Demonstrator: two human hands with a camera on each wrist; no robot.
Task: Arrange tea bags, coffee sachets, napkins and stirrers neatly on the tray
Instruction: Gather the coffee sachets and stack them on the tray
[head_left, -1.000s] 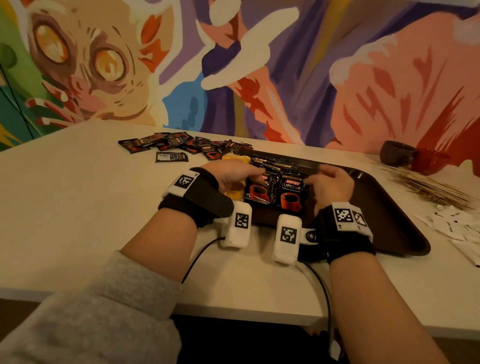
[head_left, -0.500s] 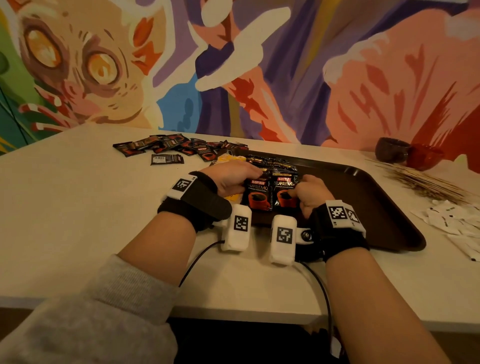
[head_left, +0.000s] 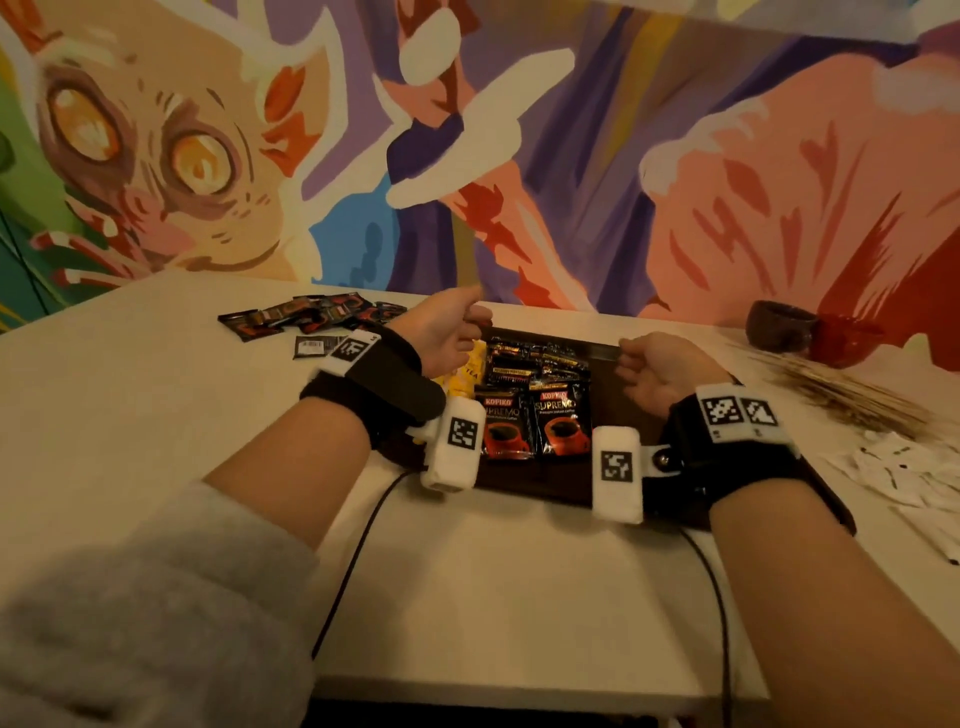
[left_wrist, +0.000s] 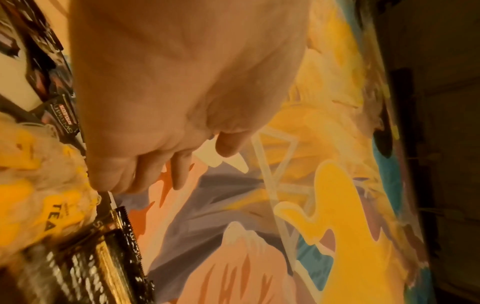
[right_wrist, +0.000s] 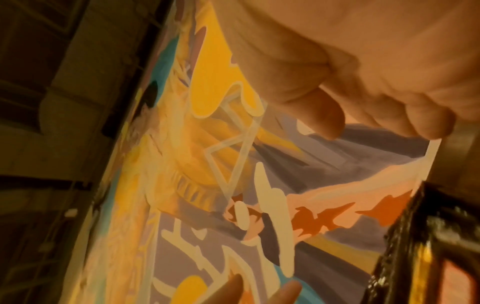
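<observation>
Black-and-red coffee sachets (head_left: 535, 415) lie in two side-by-side overlapping rows on the dark brown tray (head_left: 610, 400). Yellow tea bags (head_left: 464, 372) lie just left of them, at the tray's left end. My left hand (head_left: 465, 319) hovers to the left of the rows and my right hand (head_left: 631, 358) to the right, palms facing each other. Both have loosely curled fingers and hold nothing. In the left wrist view my left hand (left_wrist: 182, 164) hangs above a tea bag (left_wrist: 57, 207) and a sachet (left_wrist: 109, 257). The right wrist view shows my right hand (right_wrist: 363, 121) with nothing in it, beside a sachet edge (right_wrist: 415, 246).
More loose coffee sachets (head_left: 306, 318) lie on the white table behind the left hand. Right of the tray lie a bundle of wooden stirrers (head_left: 841, 389) and white paper packets (head_left: 893, 467). A dark bowl (head_left: 776, 328) and a red bowl (head_left: 844, 340) stand by the painted wall.
Both hands were squeezing the coffee sachets together from either side. They have let go, lifted and moved apart, leaving the sachets lying on the tray.
</observation>
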